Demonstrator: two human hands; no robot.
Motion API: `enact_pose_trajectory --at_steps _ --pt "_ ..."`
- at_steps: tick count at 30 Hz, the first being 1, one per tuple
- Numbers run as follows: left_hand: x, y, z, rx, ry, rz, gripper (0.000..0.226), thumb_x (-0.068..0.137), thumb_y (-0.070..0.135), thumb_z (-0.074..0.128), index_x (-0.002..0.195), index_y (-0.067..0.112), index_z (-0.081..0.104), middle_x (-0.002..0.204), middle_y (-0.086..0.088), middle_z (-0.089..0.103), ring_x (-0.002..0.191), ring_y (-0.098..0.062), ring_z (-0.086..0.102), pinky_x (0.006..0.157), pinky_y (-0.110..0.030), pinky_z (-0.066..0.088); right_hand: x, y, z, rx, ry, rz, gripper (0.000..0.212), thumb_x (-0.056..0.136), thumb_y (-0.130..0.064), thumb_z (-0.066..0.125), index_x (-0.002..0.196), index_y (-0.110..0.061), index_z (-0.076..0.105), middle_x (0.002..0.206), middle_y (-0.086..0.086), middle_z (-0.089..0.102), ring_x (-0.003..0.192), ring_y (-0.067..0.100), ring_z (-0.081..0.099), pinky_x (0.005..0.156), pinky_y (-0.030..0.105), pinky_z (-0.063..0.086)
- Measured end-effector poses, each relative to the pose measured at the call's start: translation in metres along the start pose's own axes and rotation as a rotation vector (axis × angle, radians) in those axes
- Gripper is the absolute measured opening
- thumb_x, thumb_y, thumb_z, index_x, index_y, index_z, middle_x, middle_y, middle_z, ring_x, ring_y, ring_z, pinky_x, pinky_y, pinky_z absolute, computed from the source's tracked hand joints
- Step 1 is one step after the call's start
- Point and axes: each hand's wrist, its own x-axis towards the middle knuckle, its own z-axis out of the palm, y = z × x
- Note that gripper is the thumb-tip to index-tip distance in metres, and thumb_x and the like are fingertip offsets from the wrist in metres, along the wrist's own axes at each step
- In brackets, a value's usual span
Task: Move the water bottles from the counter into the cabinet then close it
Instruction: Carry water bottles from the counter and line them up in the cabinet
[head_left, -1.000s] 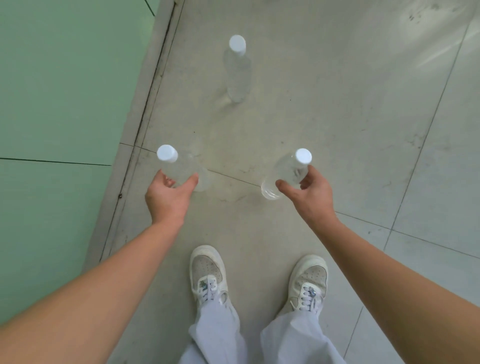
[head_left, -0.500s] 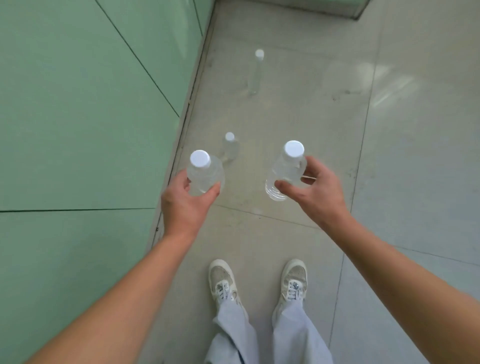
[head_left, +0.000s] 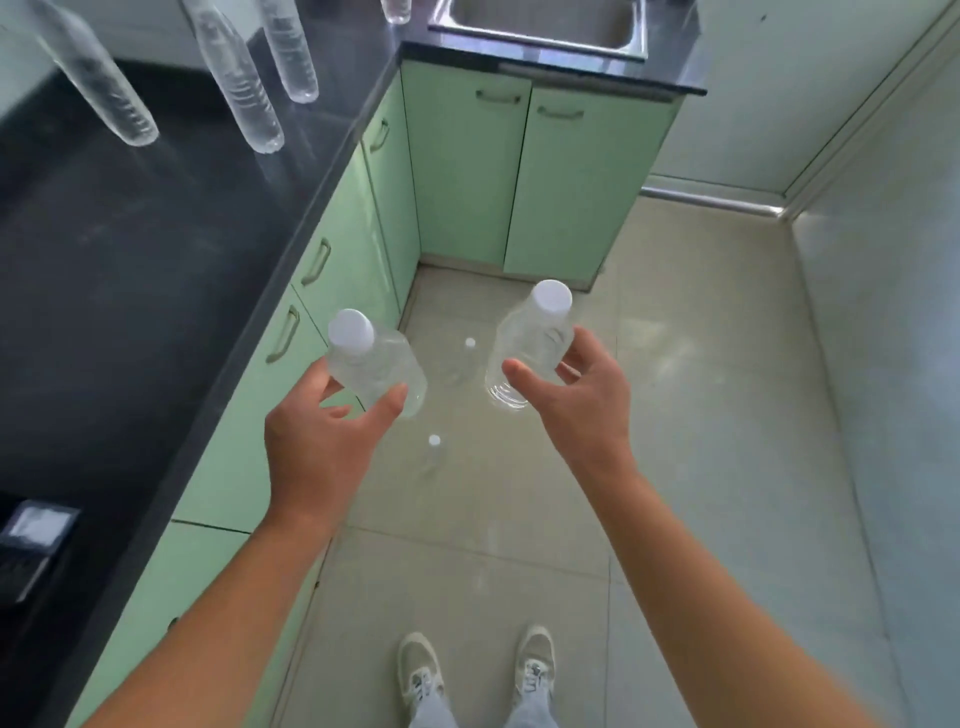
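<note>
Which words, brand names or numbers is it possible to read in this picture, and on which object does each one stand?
None can be read.
Bottle in the left hand: clear, no label.
Bottle in the right hand: clear, no label.
Bottles on the black counter: no label visible.
Dark device at the counter's near edge: pale panel, too blurred to tell.
Shoes: small dark marks, unreadable.

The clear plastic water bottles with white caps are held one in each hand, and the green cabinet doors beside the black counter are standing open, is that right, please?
Not quite: the green cabinet doors are all shut, as the head view shows. The rest holds: the left hand grips one clear plastic water bottle with a white cap, the right hand another, beside the black counter.
</note>
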Motion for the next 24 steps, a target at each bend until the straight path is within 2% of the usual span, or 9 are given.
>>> enact_pose_trajectory --at_steps 2,5,9,13,16,21,24 --pt "-0.017 0.024 -0.026 -0.07 -0.002 0.02 0.054 0.076 0.046 0.082 0.126 0.029 0.068 0.112 0.018 0.071 0.103 -0.003 0.066 0.086 -0.009 0.048 -0.02 -0.036 -0.014 0.021 0.006 0.01 0.037 0.074 -0.019 0.087 0.107 -0.022 0.071 0.1 -0.011 0.076 0.096 0.006 0.072 0.094 0.035 0.058" --pt "-0.05 0.042 -0.058 -0.154 -0.003 0.012 0.058 0.075 0.043 0.084 0.127 0.027 0.067 0.119 0.014 0.071 0.112 -0.003 0.066 0.097 -0.021 0.051 -0.058 -0.07 -0.031 0.018 -0.016 0.013 0.035 0.075 -0.014 0.087 0.105 -0.024 0.072 0.097 -0.013 0.076 0.093 0.005 0.072 0.094 0.033 0.057" --pt "-0.102 0.037 -0.083 -0.254 0.02 -0.051 0.055 0.075 0.036 0.085 0.126 0.025 0.068 0.118 0.014 0.072 0.111 0.0 0.066 0.092 -0.014 0.053 -0.104 -0.077 -0.04 0.0 -0.098 0.013 0.038 0.074 -0.008 0.087 0.106 -0.024 0.072 0.098 -0.01 0.077 0.095 0.009 0.073 0.094 0.035 0.057" --pt "-0.146 0.011 -0.093 -0.267 0.067 -0.152 0.045 0.078 0.033 0.083 0.121 0.023 0.071 0.112 0.011 0.075 0.098 0.0 0.07 0.076 -0.007 0.054 -0.136 -0.06 -0.031 -0.063 -0.265 0.004 0.039 0.073 -0.008 0.087 0.101 -0.03 0.073 0.097 -0.013 0.077 0.095 0.008 0.073 0.094 0.035 0.056" --pt "-0.176 -0.007 -0.099 -0.267 0.13 -0.244 0.045 0.076 0.027 0.086 0.118 0.021 0.072 0.106 0.012 0.076 0.095 0.004 0.071 0.082 -0.013 0.056 -0.148 -0.046 -0.022 -0.099 -0.401 0.018 0.039 0.073 -0.005 0.087 0.102 -0.027 0.072 0.098 -0.012 0.077 0.095 0.008 0.073 0.094 0.033 0.057" --pt "-0.223 -0.016 -0.099 -0.277 0.339 -0.376 0.044 0.072 0.019 0.09 0.112 0.018 0.072 0.106 0.01 0.075 0.092 0.011 0.068 0.078 -0.004 0.049 -0.151 -0.025 -0.015 -0.151 -0.678 -0.006 0.042 0.071 -0.008 0.089 0.103 -0.028 0.071 0.101 -0.014 0.076 0.1 0.006 0.071 0.098 0.035 0.054" --pt "-0.255 -0.015 -0.091 -0.262 0.483 -0.453 0.041 0.073 0.018 0.089 0.11 0.018 0.071 0.107 0.008 0.075 0.096 0.006 0.069 0.081 -0.004 0.049 -0.144 -0.019 -0.014 -0.215 -0.874 -0.06 0.042 0.071 -0.015 0.089 0.105 -0.031 0.07 0.103 -0.017 0.075 0.102 0.005 0.07 0.099 0.036 0.053"
